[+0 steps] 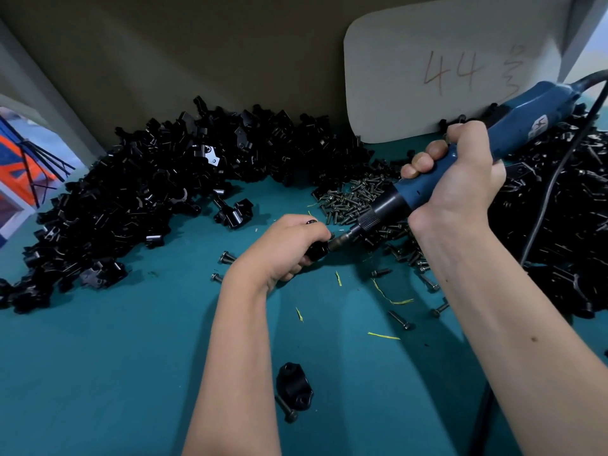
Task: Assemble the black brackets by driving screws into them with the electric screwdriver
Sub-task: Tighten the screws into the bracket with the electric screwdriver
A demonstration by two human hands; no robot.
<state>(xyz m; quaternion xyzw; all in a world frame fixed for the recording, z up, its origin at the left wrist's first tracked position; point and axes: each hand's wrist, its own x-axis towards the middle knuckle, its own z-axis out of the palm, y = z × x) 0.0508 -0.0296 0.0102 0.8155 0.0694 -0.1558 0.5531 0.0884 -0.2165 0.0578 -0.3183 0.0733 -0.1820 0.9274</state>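
Observation:
My left hand (284, 248) grips a small black bracket (317, 250) just above the teal table. My right hand (460, 174) is wrapped around the blue electric screwdriver (493, 133), which slants down to the left. Its bit (340, 240) presses against the bracket's right side. A screw at the tip is mostly hidden by my fingers. Another black bracket (293, 383) lies near the front of the table with a loose screw (285, 409) beside it.
A big heap of black brackets (138, 199) runs along the back and left. A pile of screws (355, 199) sits behind the driver, more black parts (566, 225) at right. Loose screws (399, 320) and yellow shreds dot the teal table (115, 373). A white board (444, 67) leans at the back.

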